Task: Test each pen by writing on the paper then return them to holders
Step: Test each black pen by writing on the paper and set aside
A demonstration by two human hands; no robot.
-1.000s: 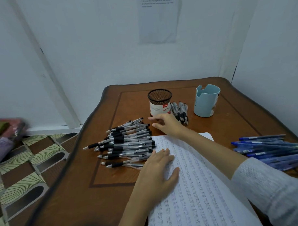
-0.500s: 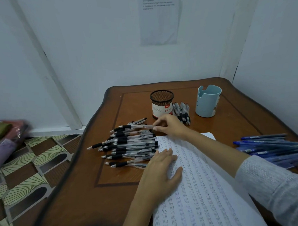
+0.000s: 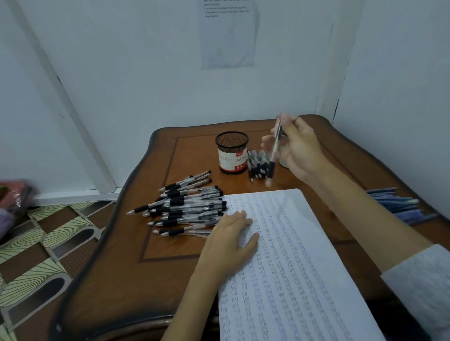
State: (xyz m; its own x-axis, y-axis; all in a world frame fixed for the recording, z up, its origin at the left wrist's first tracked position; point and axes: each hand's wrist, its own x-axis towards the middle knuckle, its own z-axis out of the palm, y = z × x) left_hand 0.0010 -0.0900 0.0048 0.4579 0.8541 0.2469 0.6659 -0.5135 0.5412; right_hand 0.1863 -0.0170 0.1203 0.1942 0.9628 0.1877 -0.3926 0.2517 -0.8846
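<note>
My right hand (image 3: 298, 148) holds a black-grip pen (image 3: 274, 153) up above the table, tip pointing down, blurred by motion. My left hand (image 3: 227, 243) lies flat on the left edge of the written-on paper (image 3: 293, 265). A pile of black pens (image 3: 187, 204) lies left of the paper. The black mesh holder (image 3: 232, 152) stands behind it, with a few black pens (image 3: 257, 164) lying beside it on the right. The light blue holder is almost wholly hidden behind my right hand.
Blue pens (image 3: 398, 205) lie in a heap at the table's right edge, partly behind my right forearm. The wooden table (image 3: 126, 288) stands in a corner of white walls. Patterned floor and a blurred bundle (image 3: 8, 206) are to the left.
My right hand took a pen from the top of the black pile and lifted it up and to the right, above the table. My left hand stayed on the paper.
</note>
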